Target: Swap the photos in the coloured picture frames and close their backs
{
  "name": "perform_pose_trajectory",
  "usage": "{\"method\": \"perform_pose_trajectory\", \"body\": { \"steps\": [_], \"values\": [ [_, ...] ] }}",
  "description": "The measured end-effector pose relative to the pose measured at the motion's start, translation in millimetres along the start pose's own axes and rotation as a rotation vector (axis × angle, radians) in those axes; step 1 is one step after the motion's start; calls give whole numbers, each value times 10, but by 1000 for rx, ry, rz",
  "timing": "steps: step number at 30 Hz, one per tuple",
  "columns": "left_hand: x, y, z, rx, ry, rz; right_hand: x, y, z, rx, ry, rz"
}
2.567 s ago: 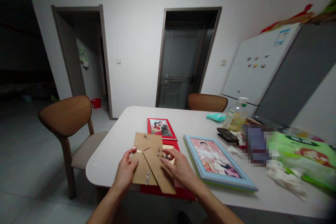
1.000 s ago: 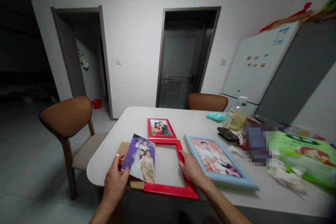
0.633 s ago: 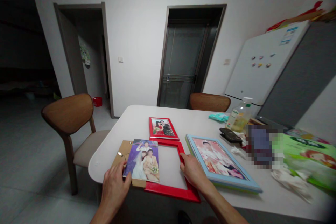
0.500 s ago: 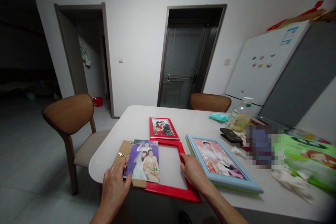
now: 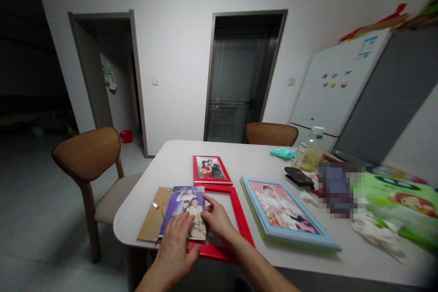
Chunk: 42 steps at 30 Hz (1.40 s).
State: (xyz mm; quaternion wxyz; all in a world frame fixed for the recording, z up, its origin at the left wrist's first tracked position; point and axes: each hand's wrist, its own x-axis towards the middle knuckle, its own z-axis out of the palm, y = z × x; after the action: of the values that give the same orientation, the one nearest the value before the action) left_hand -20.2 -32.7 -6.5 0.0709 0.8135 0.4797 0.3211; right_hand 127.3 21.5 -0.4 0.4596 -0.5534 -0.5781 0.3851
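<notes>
A wedding photo point(image 5: 185, 205) lies across the left side of an empty-looking red picture frame point(image 5: 239, 214) and a brown backing board point(image 5: 150, 219) with metal clips. My left hand point(image 5: 176, 246) rests on the lower part of the photo, fingers stretched out flat and thumb apart. At the photo's right edge is my right hand point(image 5: 219, 219), its thumb and forefinger closed on that edge; its other fingers are hidden. Behind, a smaller red framed photo point(image 5: 212, 169) lies flat. To the right, a light blue framed photo point(image 5: 290, 212) rests on a green-edged one.
On the right of the white table point(image 5: 178, 155) are a black wallet-like item point(image 5: 299, 176), a bottle of yellowish liquid point(image 5: 310, 150), a teal packet point(image 5: 282, 153), crumpled tissues point(image 5: 376, 237) and a green package point(image 5: 400, 196). A wooden chair point(image 5: 89, 155) stands left.
My right hand has left the red frame's right side and moved left to the photo's edge. My left hand has slid right, from the photo's left edge onto its face.
</notes>
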Motion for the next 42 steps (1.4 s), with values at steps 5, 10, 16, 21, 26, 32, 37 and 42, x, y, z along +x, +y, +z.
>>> {"method": "perform_pose_trajectory", "body": {
  "steps": [5,10,16,21,26,32,37,42],
  "values": [
    [199,72,-9,-143,172,26,-35,-433,42,354,40,-134],
    [391,233,-250,-561,397,-233,-142,-559,-61,473,47,-58],
    [384,426,37,-1269,464,-458,-155,-127,-217,548,23,204],
    [348,370,108,-1231,350,-485,-109,-68,-570,438,98,181],
    [227,268,0,-626,82,-388,-37,-6,-815,294,99,229],
    [124,321,44,-227,-151,-247,60,101,-753,67,140,209],
    [100,312,68,-79,-218,-147,136,142,-665,24,178,160],
    [106,325,53,-32,-239,-131,176,198,-659,-111,199,128]
  ]
}}
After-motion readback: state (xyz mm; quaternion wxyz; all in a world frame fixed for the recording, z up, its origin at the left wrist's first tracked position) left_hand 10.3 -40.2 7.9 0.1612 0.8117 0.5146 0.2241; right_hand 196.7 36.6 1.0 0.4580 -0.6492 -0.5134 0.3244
